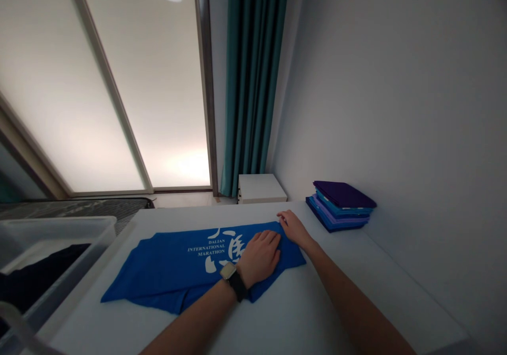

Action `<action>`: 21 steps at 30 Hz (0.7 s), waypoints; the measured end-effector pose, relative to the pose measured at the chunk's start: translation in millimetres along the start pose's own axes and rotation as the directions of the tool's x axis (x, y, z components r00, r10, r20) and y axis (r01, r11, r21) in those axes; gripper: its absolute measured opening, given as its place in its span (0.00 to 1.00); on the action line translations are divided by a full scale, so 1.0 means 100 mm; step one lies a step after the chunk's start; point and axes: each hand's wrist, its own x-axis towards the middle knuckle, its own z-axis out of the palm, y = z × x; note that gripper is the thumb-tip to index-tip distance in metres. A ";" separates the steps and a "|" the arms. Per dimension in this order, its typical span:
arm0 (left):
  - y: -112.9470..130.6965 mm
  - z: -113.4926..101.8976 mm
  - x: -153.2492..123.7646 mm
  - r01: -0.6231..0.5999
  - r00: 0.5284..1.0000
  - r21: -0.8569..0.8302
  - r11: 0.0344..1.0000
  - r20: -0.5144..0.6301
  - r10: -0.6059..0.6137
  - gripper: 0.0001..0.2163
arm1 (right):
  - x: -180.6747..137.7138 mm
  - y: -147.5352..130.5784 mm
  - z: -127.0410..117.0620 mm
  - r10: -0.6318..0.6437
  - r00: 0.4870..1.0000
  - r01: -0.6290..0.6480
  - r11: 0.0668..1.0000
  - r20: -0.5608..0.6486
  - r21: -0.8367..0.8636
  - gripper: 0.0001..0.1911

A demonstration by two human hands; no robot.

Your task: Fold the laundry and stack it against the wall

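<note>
Blue shirt (pixel 166 265): left hand (pixel 259 257) flat atop, right hand (pixel 293 228) at edge.

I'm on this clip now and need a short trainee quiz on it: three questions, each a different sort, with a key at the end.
1. True or false: the left hand lies palm down on the blue garment.

2. Multiple choice: what sits on the white table, to the right of the garment?
A) A stack of folded cloths
B) A pair of shoes
C) A desk lamp

3. Fill in the missing word: the Latin lettering on the garment reads "DALIAN INTERNATIONAL ____".

Key: 1. True; 2. A; 3. MARATHON
</note>
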 end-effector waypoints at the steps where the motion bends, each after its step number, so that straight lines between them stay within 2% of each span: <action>1: -0.06 0.01 0.01 0.017 1.000 0.008 1.000 0.019 -0.017 0.19 | -0.04 -0.02 0.00 0.033 0.999 -0.034 0.999 -0.012 -0.023 0.16; 5: -0.27 0.14 0.05 0.072 0.993 0.025 0.997 0.096 -0.074 0.23 | -0.23 -0.13 0.04 0.169 0.984 -0.173 0.978 -0.051 -0.113 0.22; 8: -0.35 0.23 0.04 0.098 0.991 0.046 0.994 0.082 -0.102 0.24 | -0.34 -0.21 0.07 0.201 0.978 -0.208 0.949 -0.051 -0.238 0.22; 11: -0.37 0.28 0.03 0.120 0.990 0.066 0.991 0.062 -0.124 0.24 | -0.40 -0.24 0.06 0.194 0.980 -0.194 0.925 -0.033 -0.327 0.21; 16: -0.37 0.30 0.02 0.149 0.987 0.079 0.986 0.055 -0.153 0.26 | -0.42 -0.23 -0.01 0.193 0.981 -0.187 0.926 -0.012 -0.328 0.24; 19: -0.37 0.32 0.03 0.156 0.985 0.082 0.984 0.067 -0.162 0.26 | -0.43 -0.28 -0.04 0.152 0.986 -0.165 0.937 -0.064 -0.308 0.24; 21: -0.38 0.33 0.04 0.162 0.983 0.094 0.982 0.070 -0.169 0.25 | -0.44 -0.35 -0.02 0.068 0.992 -0.094 0.957 -0.104 -0.273 0.25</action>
